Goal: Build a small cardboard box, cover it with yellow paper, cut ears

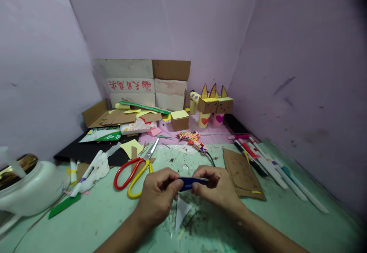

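Observation:
Both hands pinch a small dark blue card strip [188,184] with faint light lettering, slightly bent, above the table. My left hand [160,191] is closed on its left end, and my right hand [215,184] grips the right end between thumb and fingers. Just below lies a white paper triangle [181,211] on the green table top. Left of my left hand rest scissors [137,170] with one red and one yellow handle, blades pointing away. Beyond my right hand is a patterned glue gun [196,142] with a black cord.
Brown cardboard pieces [243,172] and several markers [275,168] lie to the right, near a dark phone [235,124]. Cardboard animal figures [208,105] and a small box [179,121] stand at the back. A white teapot [43,184] occupies the left; a large carton [169,88] leans behind.

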Action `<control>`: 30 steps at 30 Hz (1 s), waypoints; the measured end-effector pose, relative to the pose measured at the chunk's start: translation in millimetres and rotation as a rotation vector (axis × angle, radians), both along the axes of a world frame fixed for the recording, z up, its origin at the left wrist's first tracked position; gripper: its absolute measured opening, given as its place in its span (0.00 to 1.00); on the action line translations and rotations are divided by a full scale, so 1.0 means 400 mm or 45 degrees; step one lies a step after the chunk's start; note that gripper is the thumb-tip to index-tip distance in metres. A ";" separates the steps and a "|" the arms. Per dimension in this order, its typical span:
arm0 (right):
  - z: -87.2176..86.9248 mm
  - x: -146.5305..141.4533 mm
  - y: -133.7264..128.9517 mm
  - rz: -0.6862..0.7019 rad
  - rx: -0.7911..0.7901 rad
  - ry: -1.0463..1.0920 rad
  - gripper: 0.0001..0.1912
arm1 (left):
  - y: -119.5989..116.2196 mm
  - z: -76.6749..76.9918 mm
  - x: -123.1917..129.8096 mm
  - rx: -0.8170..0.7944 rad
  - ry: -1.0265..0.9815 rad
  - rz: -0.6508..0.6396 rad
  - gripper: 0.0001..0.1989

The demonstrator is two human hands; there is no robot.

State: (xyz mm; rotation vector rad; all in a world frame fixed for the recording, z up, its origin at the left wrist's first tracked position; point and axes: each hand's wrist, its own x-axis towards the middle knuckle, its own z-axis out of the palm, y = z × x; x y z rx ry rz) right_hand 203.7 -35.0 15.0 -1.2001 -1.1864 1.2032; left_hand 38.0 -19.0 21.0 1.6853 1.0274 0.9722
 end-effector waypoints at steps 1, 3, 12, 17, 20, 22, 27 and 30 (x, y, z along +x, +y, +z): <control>-0.001 0.001 0.000 0.009 -0.013 0.016 0.06 | 0.000 0.000 0.000 -0.025 -0.009 -0.003 0.11; -0.004 0.003 0.001 0.040 -0.039 0.050 0.07 | 0.000 -0.001 -0.001 -0.060 -0.029 -0.005 0.12; -0.031 -0.005 0.005 0.144 -0.312 0.494 0.07 | 0.016 -0.007 0.011 -0.464 -0.196 0.026 0.10; -0.037 -0.002 0.009 0.374 -0.413 0.346 0.07 | 0.034 0.009 0.007 -0.719 -0.136 -0.044 0.03; -0.033 -0.001 0.009 0.417 -0.433 0.257 0.07 | 0.039 0.018 0.002 -0.781 -0.057 -0.134 0.02; -0.032 -0.002 0.009 0.433 -0.492 0.246 0.06 | 0.040 0.022 0.001 -0.766 -0.006 -0.173 0.02; -0.036 -0.009 0.011 0.349 -0.524 0.236 0.06 | 0.040 0.027 0.001 -0.756 -0.015 -0.106 0.04; -0.035 -0.015 0.014 0.166 -0.432 0.377 0.08 | 0.036 0.025 0.006 -0.777 -0.103 -0.061 0.09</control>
